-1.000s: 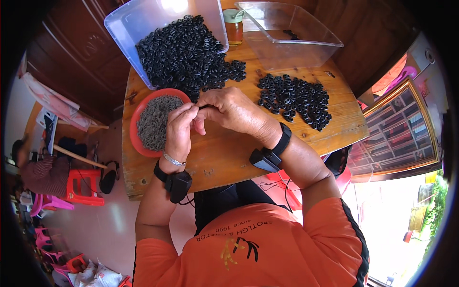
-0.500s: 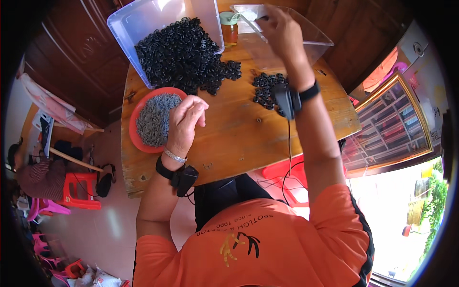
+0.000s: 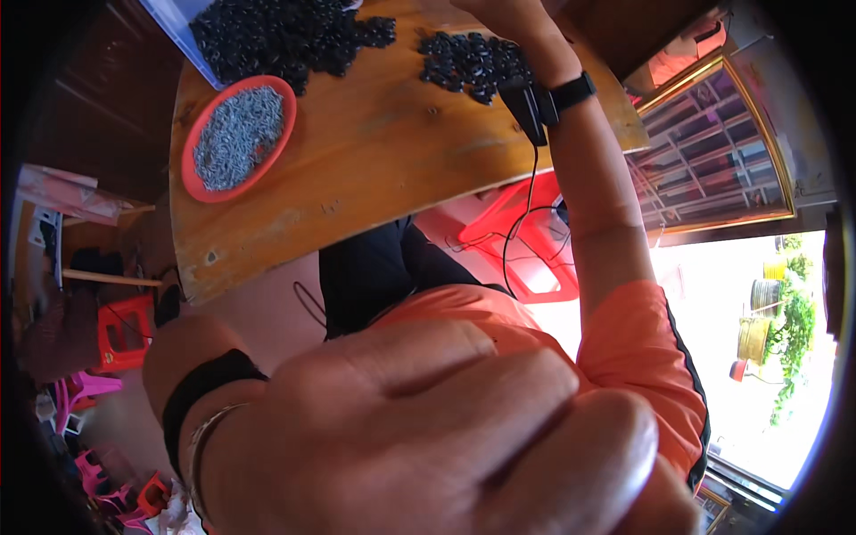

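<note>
My left hand [image 3: 428, 428] is raised very close to the camera, large and blurred, with its fingers curled in. Whatever it may hold is hidden behind the knuckles. At the top edge, my right hand [image 3: 510, 16] reaches over the far side of the wooden table [image 3: 357, 152]. Its fingers are cut off by the picture's edge. Below its wrist lies a small pile of black oval plastic pieces [image 3: 471, 62]. A red plate [image 3: 290, 111] on the table's left holds a heap of small grey metal pieces [image 3: 234, 138], too small to name surely.
A larger heap of black pieces [image 3: 276, 36] spills from a translucent plastic bin [image 3: 183, 40] at the far left. A cable [image 3: 508, 236] hangs from the right wrist device [image 3: 524, 109]. Red stools [image 3: 125, 334] stand left of the table and under its right side.
My left hand has left the spot beside the red plate and come up close to the camera. The view has shifted, so the table sits higher and my right hand is partly cut off.
</note>
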### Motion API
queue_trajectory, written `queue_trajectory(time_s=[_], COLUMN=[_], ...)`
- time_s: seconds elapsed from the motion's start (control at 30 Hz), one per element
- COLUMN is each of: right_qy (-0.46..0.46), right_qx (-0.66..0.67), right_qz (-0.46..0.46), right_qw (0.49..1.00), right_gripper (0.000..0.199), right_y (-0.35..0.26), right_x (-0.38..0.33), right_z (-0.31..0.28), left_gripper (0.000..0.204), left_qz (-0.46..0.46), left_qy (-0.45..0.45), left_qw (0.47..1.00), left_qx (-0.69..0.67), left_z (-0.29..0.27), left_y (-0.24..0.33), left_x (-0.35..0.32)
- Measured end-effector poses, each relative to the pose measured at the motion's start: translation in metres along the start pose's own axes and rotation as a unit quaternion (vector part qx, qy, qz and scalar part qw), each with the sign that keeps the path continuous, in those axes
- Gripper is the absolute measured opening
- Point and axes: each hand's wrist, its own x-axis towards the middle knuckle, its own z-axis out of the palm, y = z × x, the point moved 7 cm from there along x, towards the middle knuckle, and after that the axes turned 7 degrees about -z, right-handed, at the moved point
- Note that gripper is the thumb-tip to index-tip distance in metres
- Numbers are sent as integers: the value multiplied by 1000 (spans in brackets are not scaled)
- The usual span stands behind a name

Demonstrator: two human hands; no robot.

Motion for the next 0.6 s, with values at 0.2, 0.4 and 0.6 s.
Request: queue_trajectory(time_s=[0.2, 0.4, 0.6], right_qy=[-27, -93, -128], right_qx=[-17, -7, -1], right_qz=[-58, -46, -55], right_qw=[998, 995, 990], right_gripper=[18, 17, 16], right_y=[-28, -38, -47], right_x=[-1, -8, -12], right_z=[-36, -63, -34], left_gripper=[15, 15, 15], left_qz=[8, 15, 6], left_qy=[20, 35, 59], left_qw=[998, 991, 980], left_qx=[59, 125, 189], left_z=[19, 30, 34], left_y=[21, 36, 45], left_x=[-12, -23, -38])
